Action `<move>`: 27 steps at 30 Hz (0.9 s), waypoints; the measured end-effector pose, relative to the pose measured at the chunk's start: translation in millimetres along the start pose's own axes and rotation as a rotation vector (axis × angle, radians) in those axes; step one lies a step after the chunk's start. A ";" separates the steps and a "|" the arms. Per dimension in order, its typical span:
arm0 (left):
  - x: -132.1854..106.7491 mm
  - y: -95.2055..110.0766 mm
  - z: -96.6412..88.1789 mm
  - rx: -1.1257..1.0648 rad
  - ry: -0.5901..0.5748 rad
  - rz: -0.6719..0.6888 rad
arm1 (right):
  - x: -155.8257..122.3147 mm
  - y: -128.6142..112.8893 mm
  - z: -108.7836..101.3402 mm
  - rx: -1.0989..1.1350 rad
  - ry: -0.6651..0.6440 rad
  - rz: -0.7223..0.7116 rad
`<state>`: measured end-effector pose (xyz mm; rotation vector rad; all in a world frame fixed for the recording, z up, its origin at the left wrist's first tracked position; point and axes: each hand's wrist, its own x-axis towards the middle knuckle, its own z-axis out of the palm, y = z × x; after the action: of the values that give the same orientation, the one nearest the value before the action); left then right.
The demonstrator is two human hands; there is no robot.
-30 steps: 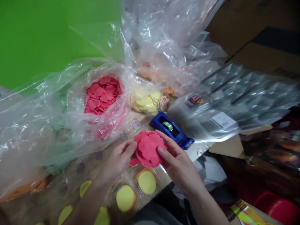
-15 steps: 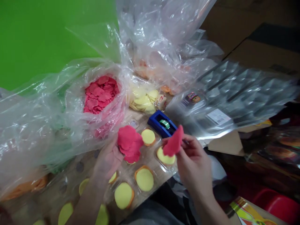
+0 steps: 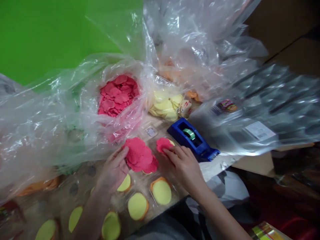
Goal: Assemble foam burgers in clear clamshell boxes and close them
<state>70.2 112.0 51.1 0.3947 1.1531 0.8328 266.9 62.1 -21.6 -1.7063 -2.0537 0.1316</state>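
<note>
Wood-toned bench [image 3: 157, 122] carries yellow discs [image 3: 138, 206] in clear trays nearest — over these, left hand [image 3: 113, 171] grasps flat, scallop-edged pink pieces [image 3: 138, 155], right hand [image 3: 186, 166] pinches another pink piece [image 3: 163, 145] — with blue tape dispenser [image 3: 180, 130], plastic bag [image 3: 125, 125], then bright green surface [image 3: 57, 36] beyond.

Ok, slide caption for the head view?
Left hand holds scalloped pink pieces, right hand one pink piece over a yellow disc near a blue tape dispenser.
</note>
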 end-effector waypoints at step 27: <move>36.6 123.6 -10.4 1.177 0.221 0.843 | 169.3 -46.5 -51.9 1.014 0.067 0.317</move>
<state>20.5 218.1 105.9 1.8881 1.6311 0.8225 225.4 201.2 89.8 -1.2900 -1.2469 1.0029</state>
